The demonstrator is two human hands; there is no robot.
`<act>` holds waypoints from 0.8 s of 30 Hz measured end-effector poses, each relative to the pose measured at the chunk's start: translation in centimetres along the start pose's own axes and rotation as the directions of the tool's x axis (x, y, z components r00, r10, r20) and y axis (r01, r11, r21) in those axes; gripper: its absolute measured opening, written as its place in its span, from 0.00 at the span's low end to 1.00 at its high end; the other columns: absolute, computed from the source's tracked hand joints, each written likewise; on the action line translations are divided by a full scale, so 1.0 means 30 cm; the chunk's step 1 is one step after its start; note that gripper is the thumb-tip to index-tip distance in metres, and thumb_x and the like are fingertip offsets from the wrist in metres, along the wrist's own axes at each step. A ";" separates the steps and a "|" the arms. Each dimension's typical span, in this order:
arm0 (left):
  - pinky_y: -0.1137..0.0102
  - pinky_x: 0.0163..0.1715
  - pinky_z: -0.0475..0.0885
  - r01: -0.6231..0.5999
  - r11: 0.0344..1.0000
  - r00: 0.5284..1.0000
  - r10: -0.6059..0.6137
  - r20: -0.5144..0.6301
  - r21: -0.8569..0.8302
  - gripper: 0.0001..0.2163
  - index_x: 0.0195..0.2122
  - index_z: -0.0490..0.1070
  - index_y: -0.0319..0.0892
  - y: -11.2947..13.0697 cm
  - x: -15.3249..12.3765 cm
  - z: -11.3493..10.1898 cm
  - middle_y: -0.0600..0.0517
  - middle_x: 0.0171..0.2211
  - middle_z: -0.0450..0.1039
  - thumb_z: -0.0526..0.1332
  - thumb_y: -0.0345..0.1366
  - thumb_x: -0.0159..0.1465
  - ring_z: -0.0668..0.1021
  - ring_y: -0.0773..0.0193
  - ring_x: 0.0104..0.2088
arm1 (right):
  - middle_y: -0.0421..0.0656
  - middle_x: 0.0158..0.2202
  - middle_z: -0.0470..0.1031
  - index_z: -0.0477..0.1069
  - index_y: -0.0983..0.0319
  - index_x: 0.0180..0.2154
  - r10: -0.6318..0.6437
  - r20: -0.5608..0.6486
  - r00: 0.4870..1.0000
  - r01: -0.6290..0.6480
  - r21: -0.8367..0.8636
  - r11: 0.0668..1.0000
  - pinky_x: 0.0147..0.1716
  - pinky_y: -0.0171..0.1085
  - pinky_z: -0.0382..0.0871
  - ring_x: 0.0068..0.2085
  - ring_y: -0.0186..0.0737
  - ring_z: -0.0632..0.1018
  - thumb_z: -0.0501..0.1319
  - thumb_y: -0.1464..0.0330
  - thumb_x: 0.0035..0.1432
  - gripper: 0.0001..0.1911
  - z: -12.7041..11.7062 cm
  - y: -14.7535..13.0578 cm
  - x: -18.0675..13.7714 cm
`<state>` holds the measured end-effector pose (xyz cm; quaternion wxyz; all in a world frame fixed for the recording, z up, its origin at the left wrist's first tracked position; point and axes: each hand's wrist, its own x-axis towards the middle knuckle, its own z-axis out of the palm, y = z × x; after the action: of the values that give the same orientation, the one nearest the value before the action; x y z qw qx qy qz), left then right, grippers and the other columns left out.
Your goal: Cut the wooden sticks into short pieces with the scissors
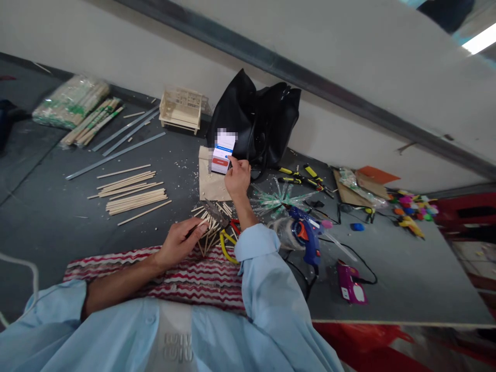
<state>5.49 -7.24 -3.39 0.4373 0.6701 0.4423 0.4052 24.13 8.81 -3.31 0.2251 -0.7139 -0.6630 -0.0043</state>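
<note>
My right hand (pixel 238 176) reaches forward, its index finger touching the lit screen of a phone (pixel 222 155). The phone leans against a black bag (pixel 263 113), above a beige cloth piece (pixel 211 183). Lower left, my left hand (pixel 184 237) has its fingers curled and its thumb pressed in, apparently pinching a thin wooden stick at the edge of a loose pile of cut sticks (pixel 209 240). Pliers with red and yellow handles (pixel 227 243) lie over that pile, partly hidden by my right forearm. A striped red and white cloth (pixel 186 281) lies under my left forearm.
Left are longer sticks (pixel 135 201), metal strips (pixel 116 155) and packed sticks (pixel 72 101). A small wooden model (pixel 182 111) stands by the wall. Right are a blue glue gun (pixel 306 232), a spiky clear bundle (pixel 281 199), cutters (pixel 302 178), a purple device (pixel 351 284) and colourful pompoms (pixel 414 204).
</note>
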 end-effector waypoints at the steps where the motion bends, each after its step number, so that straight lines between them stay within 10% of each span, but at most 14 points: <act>1: 0.77 0.33 0.71 0.002 1.000 1.000 -0.002 -0.001 -0.001 0.15 0.38 0.77 0.40 0.000 0.000 0.000 0.51 0.32 0.79 0.53 0.43 0.69 0.78 0.67 0.32 | 0.48 0.41 0.66 0.72 0.58 0.54 -0.004 -0.010 1.000 0.005 0.007 1.000 0.49 0.41 0.64 0.44 0.44 0.68 0.50 0.79 0.55 0.28 -0.008 -0.004 0.003; 14: 0.76 0.37 0.71 -0.153 0.983 0.985 0.160 -0.067 0.099 0.13 0.40 0.75 0.38 0.018 0.013 -0.030 0.50 0.33 0.79 0.53 0.38 0.68 0.78 0.68 0.33 | 0.52 0.43 0.74 0.71 0.62 0.53 -0.072 0.292 0.954 0.133 -0.195 0.972 0.43 0.40 0.67 0.44 0.48 0.74 0.53 0.74 0.60 0.20 -0.243 -0.195 -0.147; 24: 0.74 0.33 0.67 -0.125 0.944 0.987 0.149 -0.056 0.305 0.15 0.41 0.75 0.40 0.032 0.048 -0.087 0.50 0.33 0.78 0.51 0.42 0.69 0.76 0.67 0.32 | 0.55 0.49 0.72 0.59 0.67 0.63 0.035 0.390 0.920 0.065 -0.238 0.969 0.55 0.44 0.63 0.52 0.50 0.71 0.54 0.70 0.61 0.28 -0.346 -0.044 -0.451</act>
<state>3.68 -5.51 -1.51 0.2836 0.7413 0.4679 0.3887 24.28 -7.34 2.30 -0.0022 -0.7176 -0.6943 0.0542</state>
